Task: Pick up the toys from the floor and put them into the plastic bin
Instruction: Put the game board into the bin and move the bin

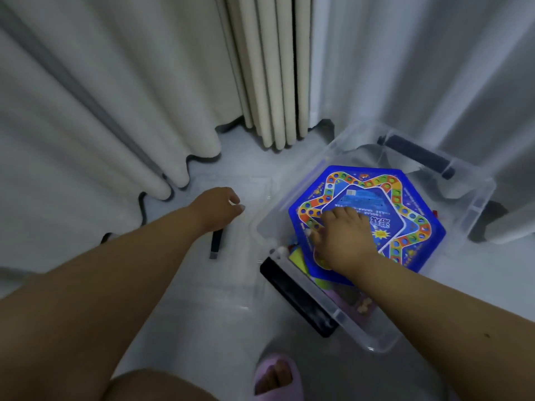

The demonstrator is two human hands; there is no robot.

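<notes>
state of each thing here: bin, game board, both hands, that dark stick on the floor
plastic bin: open, no lid on it, toys inside
game board: lying tilted in the bin on other toys
right hand: fingers spread, pressing on the game board
left hand: loosely curled above the floor, holding nothing that shows
dark stick: lying on the floor, outside the bin

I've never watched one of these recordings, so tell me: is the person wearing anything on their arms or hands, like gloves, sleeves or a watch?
No. Both forearms are bare as far as the view reaches, with no sleeves visible. The left hand and right hand have no gloves, and no watch, bracelet or ring shows. The only clothing visible is a pale pink slipper on one foot.
</notes>
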